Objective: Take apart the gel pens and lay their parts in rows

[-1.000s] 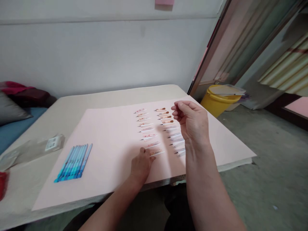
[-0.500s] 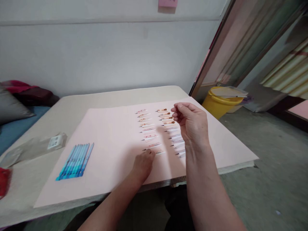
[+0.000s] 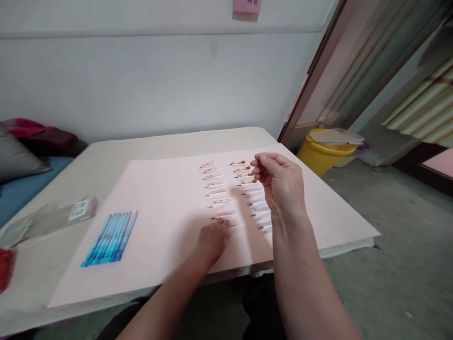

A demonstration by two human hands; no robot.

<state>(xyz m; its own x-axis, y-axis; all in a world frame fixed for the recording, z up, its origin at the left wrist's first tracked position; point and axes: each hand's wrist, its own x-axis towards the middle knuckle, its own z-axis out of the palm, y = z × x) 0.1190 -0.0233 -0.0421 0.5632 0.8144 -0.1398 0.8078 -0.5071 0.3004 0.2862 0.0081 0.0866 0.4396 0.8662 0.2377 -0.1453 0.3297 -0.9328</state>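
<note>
Low over the near part of the pink sheet, my left hand [image 3: 213, 241] has its fingers closed at the nearest patterned pen [image 3: 234, 224] of the left column. My fingers cover that pen's left end. Above the right column, my right hand [image 3: 279, 179] is raised with thumb and fingertips together, and nothing shows between them. The left column holds several slim pens [image 3: 214, 177] with dark tips pointing left. In the right column, several brown-ended pens [image 3: 246, 174] lie farther back and pale pens [image 3: 260, 208] nearer, partly hidden by my right hand and forearm.
Several blue pens [image 3: 112, 236] lie side by side at the sheet's left. Beyond them are a clear plastic bag [image 3: 53, 219] with a white label and a red object [image 3: 5, 269]. A yellow bin [image 3: 323, 151] stands on the floor past the table's right side.
Both hands stay in nearly the same places. The pen just beyond my left fingers lies slightly straighter. My right hand has shifted very slightly left and down.
</note>
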